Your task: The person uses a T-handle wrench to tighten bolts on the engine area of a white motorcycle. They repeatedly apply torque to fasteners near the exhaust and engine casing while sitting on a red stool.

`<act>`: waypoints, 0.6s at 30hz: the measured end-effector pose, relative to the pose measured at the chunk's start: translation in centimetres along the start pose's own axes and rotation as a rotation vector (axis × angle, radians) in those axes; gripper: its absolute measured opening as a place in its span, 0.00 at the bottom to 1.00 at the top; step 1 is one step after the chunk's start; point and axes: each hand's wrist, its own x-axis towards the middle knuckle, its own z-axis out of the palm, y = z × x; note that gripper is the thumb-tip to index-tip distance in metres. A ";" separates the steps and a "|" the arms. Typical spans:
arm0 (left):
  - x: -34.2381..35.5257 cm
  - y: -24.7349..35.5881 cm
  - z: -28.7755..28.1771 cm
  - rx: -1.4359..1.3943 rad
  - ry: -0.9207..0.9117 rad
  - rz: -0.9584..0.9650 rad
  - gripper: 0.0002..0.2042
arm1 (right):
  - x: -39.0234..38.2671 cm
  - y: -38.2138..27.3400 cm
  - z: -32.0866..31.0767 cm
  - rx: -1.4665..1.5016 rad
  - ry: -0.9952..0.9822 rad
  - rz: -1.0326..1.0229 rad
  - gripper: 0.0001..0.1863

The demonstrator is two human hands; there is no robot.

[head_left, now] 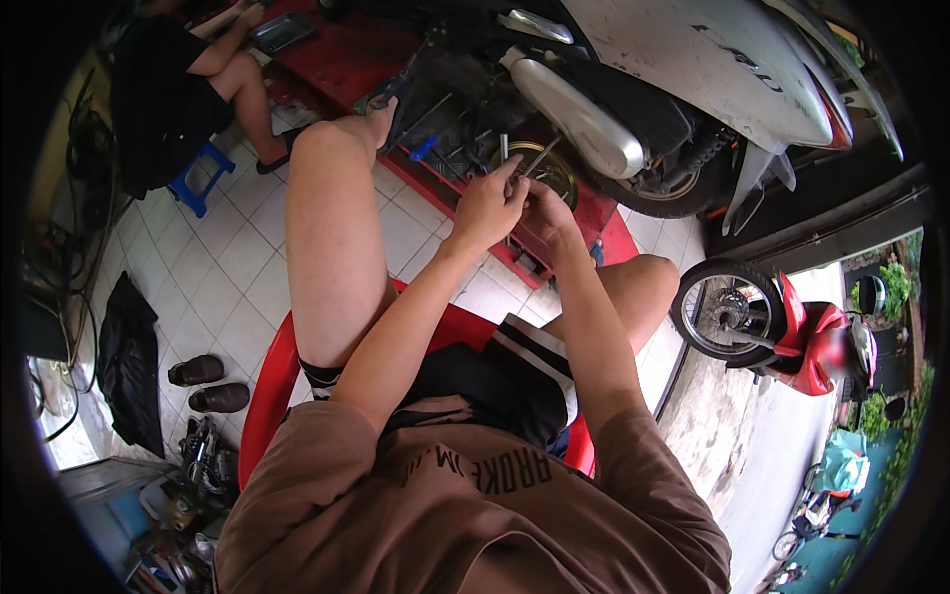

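Both hands meet in front of me above the red stand. My left hand is closed, its fingers around the lower end of a thin metal rod that slants up to the right. Against it, my right hand has its fingers curled together. What the right hand grips is hidden. Just beyond the fingers lies a gold-coloured round dish. A short silver cylinder stands upright beside the left fingertips; I cannot tell whether it is held.
A silver scooter stands on the red stand, near a blue-handled tool. At the far left a person sits on a blue stool. A red motorcycle is at right. Dark shoes lie at left.
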 end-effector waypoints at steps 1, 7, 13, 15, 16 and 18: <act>0.0 0.5 -0.9 0.103 0.062 -0.009 0.19 | -0.2 -0.3 0.4 0.049 -0.030 0.007 0.02; -1.2 1.8 -1.5 0.401 -0.185 -0.317 0.33 | -0.1 -1.8 1.5 -0.087 -0.014 0.042 0.03; -1.6 -0.4 -1.0 0.491 -0.221 -0.279 0.36 | 0.5 -0.1 0.7 0.052 -0.109 0.048 0.07; -1.5 -0.4 -1.5 0.521 -0.193 -0.285 0.39 | 0.4 -0.3 1.4 0.074 -0.164 0.028 0.12; -1.3 -0.3 -1.8 0.522 -0.188 -0.316 0.40 | 0.3 -0.5 1.7 0.082 -0.176 0.018 0.13; -1.2 -0.1 -1.8 0.524 -0.173 -0.357 0.41 | 0.2 -0.5 1.7 0.129 -0.171 0.010 0.16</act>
